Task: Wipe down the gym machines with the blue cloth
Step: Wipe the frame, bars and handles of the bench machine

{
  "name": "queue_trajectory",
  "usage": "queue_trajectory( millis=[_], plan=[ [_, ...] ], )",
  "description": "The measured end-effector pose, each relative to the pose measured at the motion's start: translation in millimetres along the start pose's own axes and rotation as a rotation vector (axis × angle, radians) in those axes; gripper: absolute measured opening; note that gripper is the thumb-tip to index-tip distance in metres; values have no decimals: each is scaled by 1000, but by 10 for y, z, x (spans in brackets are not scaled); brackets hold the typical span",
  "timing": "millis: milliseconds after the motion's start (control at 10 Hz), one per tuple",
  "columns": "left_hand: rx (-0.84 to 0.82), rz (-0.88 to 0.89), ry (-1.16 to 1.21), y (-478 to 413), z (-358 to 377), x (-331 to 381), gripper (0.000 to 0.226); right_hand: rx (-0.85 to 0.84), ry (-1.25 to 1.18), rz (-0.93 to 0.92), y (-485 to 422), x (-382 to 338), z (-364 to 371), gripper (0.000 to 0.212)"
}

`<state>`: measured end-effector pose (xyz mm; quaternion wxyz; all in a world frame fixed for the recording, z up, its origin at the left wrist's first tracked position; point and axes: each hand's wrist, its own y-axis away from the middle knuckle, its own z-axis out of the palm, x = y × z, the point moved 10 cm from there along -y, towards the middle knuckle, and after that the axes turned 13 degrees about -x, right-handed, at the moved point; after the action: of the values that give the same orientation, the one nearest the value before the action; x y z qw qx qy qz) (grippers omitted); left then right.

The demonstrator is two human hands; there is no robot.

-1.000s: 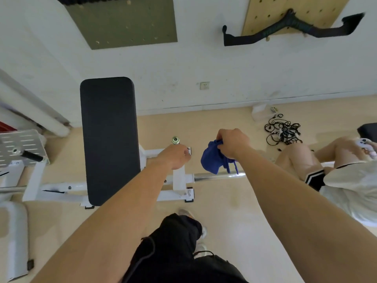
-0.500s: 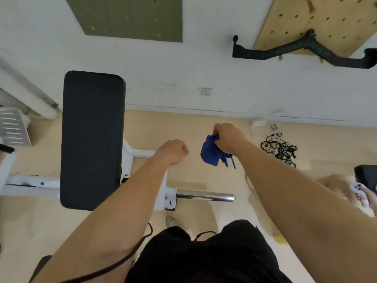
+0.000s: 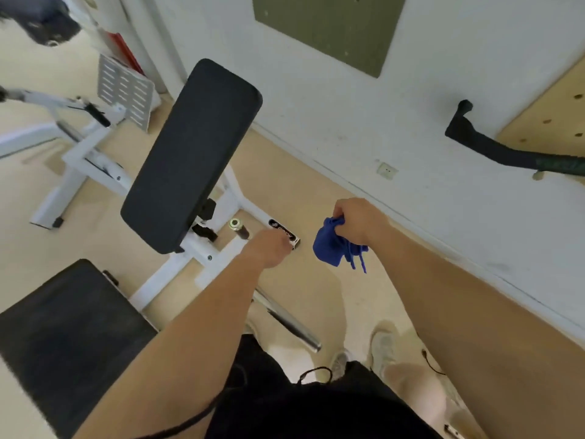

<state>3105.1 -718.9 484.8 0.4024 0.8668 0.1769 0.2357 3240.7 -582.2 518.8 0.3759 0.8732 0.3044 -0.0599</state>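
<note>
A gym machine with a white steel frame (image 3: 177, 267) stands in front of me, with a tilted black back pad (image 3: 193, 153) and a black seat pad (image 3: 63, 331) at lower left. My right hand (image 3: 357, 221) grips a bunched blue cloth (image 3: 330, 247) that hangs in the air to the right of the frame, with loose threads dangling. My left hand (image 3: 272, 248) is a fist held over the end of the white frame bar; whether it touches the bar is hidden. A chrome bar (image 3: 288, 324) sticks out of the frame toward my feet.
A white wall (image 3: 316, 115) runs close behind the machine, with a socket (image 3: 386, 170), a green panel (image 3: 329, 30) and a black handle (image 3: 506, 153) on a wooden pegboard. Another white machine (image 3: 76, 144) with a perforated plate stands at left. My feet (image 3: 380, 346) are on the beige floor.
The view has swung and tilted, so the machine now sits diagonally and the seat pad shows. My left fist has moved back over the frame bar end. The cloth stays bunched in my right hand.
</note>
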Motion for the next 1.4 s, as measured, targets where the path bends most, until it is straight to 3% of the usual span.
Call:
queue_trajectory(
  millis=[500,800,900,1100,1400],
  plan=[
    [87,-186,357,-139,60,-483,30,-40,169,-255,-786,-370,-232,14],
    [96,-545,747,-667,352,-425,32,-284,342,-517,-1896,-462,-247,12],
    [104,-587,898,-847,243,5,32,-329,420,-556,-2115,-353,-453,12],
    [192,-560,1056,-1213,102,373,34,-400,440,-590,-2459,-148,-668,11],
    [139,-518,1127,-2368,365,136,35,-458,390,-514,-3211,59,-241,11]
  ],
)
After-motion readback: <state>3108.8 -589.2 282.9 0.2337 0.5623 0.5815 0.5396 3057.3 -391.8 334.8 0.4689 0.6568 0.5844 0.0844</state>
